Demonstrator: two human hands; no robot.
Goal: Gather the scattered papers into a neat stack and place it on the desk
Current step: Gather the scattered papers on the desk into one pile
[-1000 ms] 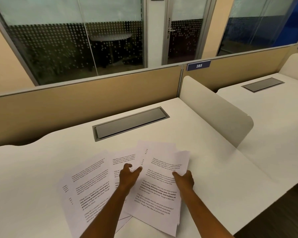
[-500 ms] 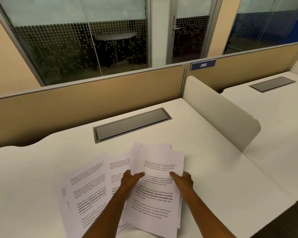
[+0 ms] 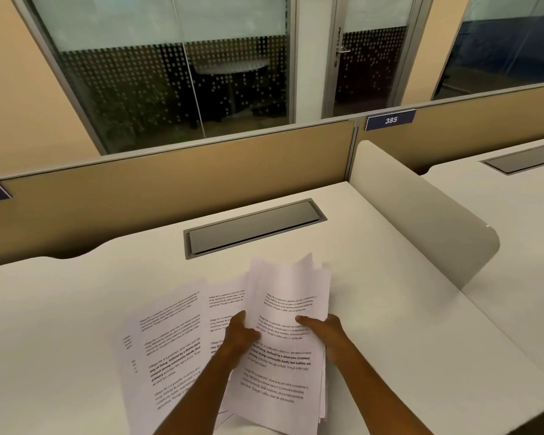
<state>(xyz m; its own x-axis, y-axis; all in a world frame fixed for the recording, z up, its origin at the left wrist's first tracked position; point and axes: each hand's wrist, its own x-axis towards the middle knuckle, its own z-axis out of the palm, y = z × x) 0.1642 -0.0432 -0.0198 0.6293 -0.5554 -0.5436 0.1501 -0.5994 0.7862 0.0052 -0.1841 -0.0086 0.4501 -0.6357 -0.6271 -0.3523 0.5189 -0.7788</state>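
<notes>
Printed white papers lie on the white desk (image 3: 76, 309). A bundle of several sheets (image 3: 289, 309) is on the right, its far edge lifted and blurred. My left hand (image 3: 241, 335) grips the bundle's left edge, thumb on top. My right hand (image 3: 325, 332) holds its right edge, with the forefinger laid across the top page. Two loose sheets remain flat to the left: a large one (image 3: 167, 346) and one (image 3: 225, 304) partly tucked under the bundle. My forearms hide the sheets' near edges.
A grey cable hatch (image 3: 252, 227) is set into the desk behind the papers. A tan partition (image 3: 170, 189) closes the back. A white rounded divider (image 3: 421, 215) stands on the right, with a neighbouring desk (image 3: 515, 215) beyond it.
The right-hand sheets have been drawn together into a tighter bundle and its far edge has lifted off the desk. Both hands shifted slightly left and closed on its sides.
</notes>
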